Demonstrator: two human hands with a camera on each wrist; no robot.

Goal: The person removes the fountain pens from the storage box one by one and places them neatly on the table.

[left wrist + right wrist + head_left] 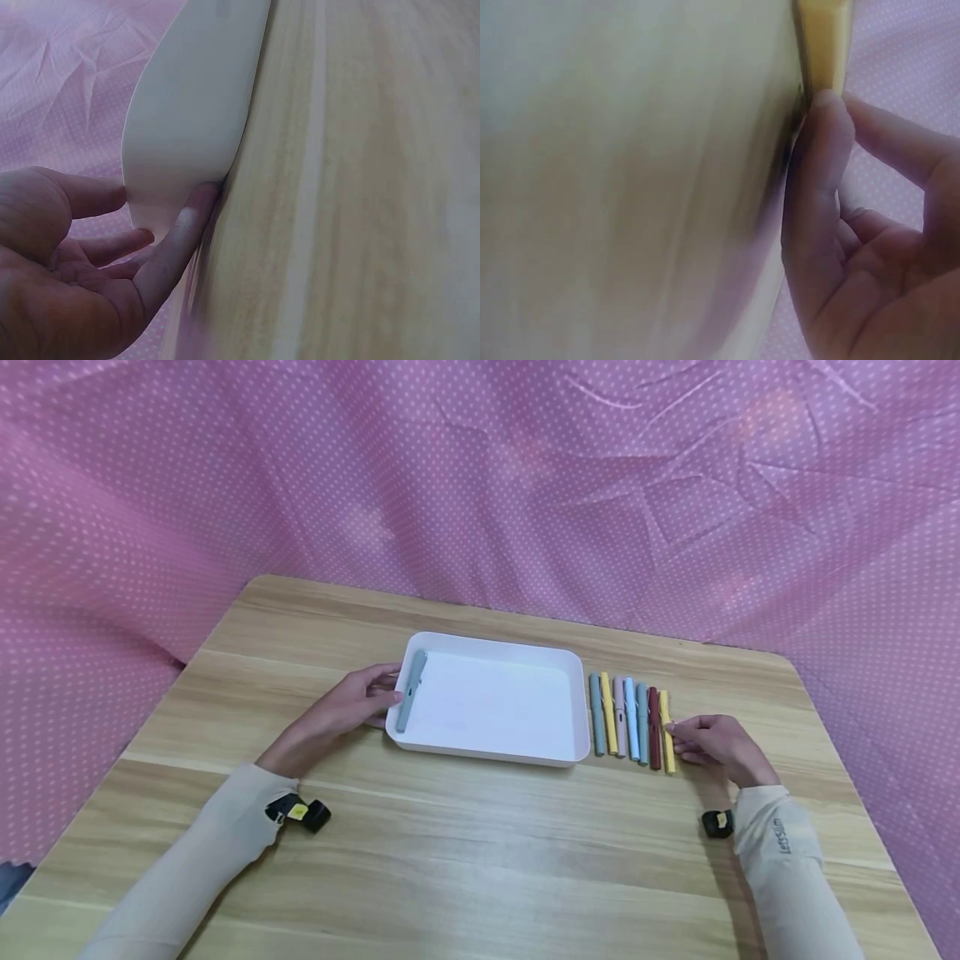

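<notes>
A shallow white tray (495,702) lies on the table in the head view. Inside it, along the left wall, rests one grey-green pen (411,693). My left hand (341,706) grips the tray's left side, thumb at the rim; the left wrist view shows a fingertip at the base of the tray wall (191,97). To the right of the tray is a row of several capped pens, with a dark red pen (655,731) near its right end. At that end my right hand (716,743) pinches a yellow pen (670,760), also seen in the right wrist view (825,37).
Other pens in the row include a light blue pen (632,718), a pinkish pen (619,718) and another yellow pen (608,714). Everything sits on a wooden table (480,860). Behind it hangs a pink dotted cloth (465,485).
</notes>
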